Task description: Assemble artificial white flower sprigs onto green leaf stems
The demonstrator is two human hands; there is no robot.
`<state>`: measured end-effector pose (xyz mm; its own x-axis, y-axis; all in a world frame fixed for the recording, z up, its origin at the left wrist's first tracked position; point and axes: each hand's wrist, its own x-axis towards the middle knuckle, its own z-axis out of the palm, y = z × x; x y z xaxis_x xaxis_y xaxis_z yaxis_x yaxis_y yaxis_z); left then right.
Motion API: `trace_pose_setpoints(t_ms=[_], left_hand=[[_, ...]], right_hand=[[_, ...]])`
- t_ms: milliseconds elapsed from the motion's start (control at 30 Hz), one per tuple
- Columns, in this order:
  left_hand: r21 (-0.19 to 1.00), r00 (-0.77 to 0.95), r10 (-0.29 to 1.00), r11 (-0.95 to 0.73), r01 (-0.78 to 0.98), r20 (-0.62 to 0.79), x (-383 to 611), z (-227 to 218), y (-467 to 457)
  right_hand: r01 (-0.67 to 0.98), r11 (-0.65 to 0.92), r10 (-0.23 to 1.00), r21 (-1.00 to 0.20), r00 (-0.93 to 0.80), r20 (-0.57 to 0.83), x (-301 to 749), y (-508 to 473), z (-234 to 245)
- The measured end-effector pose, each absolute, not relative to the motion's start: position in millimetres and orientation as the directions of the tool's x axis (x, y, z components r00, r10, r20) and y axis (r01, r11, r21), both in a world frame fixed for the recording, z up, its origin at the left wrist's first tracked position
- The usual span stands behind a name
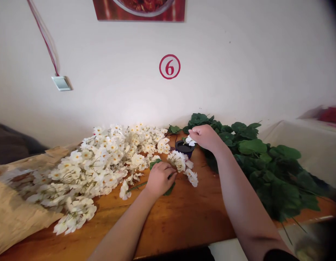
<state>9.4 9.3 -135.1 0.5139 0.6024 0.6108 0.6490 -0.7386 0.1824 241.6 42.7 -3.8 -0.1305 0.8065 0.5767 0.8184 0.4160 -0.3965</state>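
Just now the right hand (pixel 206 137) pinches a white blossom (pixel 190 141) directly above a small black pot (pixel 183 149), the pot lying at its little-finger side, while the left hand (pixel 159 178), farther off, curls shut over a green leaf (pixel 170 189)

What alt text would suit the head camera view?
Over a wooden table, the right hand pinches a white blossom above a small black pot, while the left hand covers a green leaf beside a white flower sprig. A heap of white flowers spills from brown paper, with dark green leaves to the right.
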Motion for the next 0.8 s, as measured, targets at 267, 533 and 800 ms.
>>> trace_pose_setpoints(t_ms=[267,533,800], left_hand=[[0.141,0.541,0.65,-0.699,0.701,0.533,13,-141,10],[0.124,0.554,0.672,-0.684,0.719,0.491,16,-141,12],[0.13,0.568,0.685,-0.683,0.719,0.456,18,-141,12]], right_hand=[[0.985,0.128,0.924,-0.113,-0.077,0.374,243,107,-29],[0.997,0.07,0.959,-0.014,-0.064,0.278,242,125,-50],[0.996,0.089,0.96,-0.011,-0.083,0.266,239,131,-58]])
